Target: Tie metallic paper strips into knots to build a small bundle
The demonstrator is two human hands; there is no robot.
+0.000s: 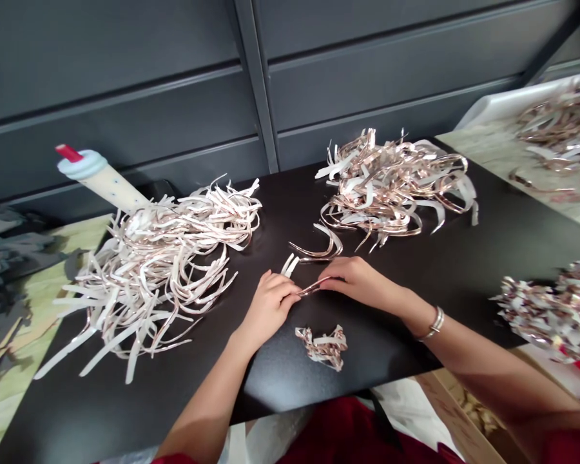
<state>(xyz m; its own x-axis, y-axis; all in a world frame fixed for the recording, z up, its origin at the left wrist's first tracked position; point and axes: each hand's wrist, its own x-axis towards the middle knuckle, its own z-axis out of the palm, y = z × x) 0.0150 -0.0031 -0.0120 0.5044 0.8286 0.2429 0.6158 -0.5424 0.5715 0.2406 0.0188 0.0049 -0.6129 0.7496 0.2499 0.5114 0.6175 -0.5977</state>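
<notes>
A passage runs between the left pile (149,277) and right pile (391,187); a clump (321,348) sits just below the left hand (269,306) and right hand (360,280).

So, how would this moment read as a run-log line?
left hand | right hand | both pinch coppery strip | nearby crumpled strip clump | surface black table

Curled strips of copper-coloured foil (391,193): mirror-glossy metal on one face, matt white backing on the other, paper or plastic, could not tell which. Thin strip (313,288) the same, its metal face bright. Black tabletop (270,367): smooth, faint sheen, finely speckled. Dark grey wall panels (125,84): ribbed, matt. Cream cylinder with light-blue cap (101,177): smooth plastic by the look, soft sheen. Silver metal bangle (432,323) — polished, bright.
</notes>
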